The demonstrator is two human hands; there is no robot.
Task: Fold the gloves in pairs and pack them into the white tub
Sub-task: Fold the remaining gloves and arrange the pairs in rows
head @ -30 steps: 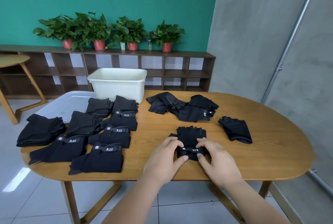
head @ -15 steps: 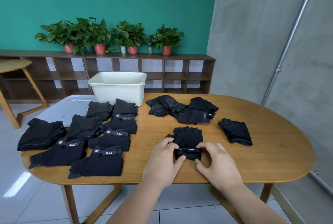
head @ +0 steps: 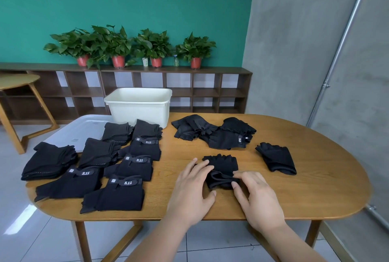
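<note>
The oval wooden table (head: 315, 188) has a rounded rim, and the working spot sits close to its near edge. Bare wood lies open to the right of the hands and between them and the loose glove pile (head: 214, 134); the left side is crowded (folded bundles nearly reach the near rim).

The fingerless glove (head: 223, 164) lies flat on the near middle of the table. Its short finger stubs point away from the person, so its long axis runs from near to far. The cuff end, nearest the person, is bunched into a soft roll with a strap across it.

The left hand (head: 192, 190) presses its left edge with fingers together and nearly straight, thumb apart on the wood. The right hand (head: 255, 196) pinches the rolled cuff between thumb and fingertips.

The fabric is matte black knit. 1 folded glove bundle (head: 276, 159) lies well apart to the right. At left, 4 strapped bundles (head: 126, 192) show "5.11" labels, beside plainer folded ones.

The white tub (head: 139, 108) is rectangular, smooth plastic, and stands at the far edge, with a translucent lid (head: 84, 129) lying flat to its left.
</note>
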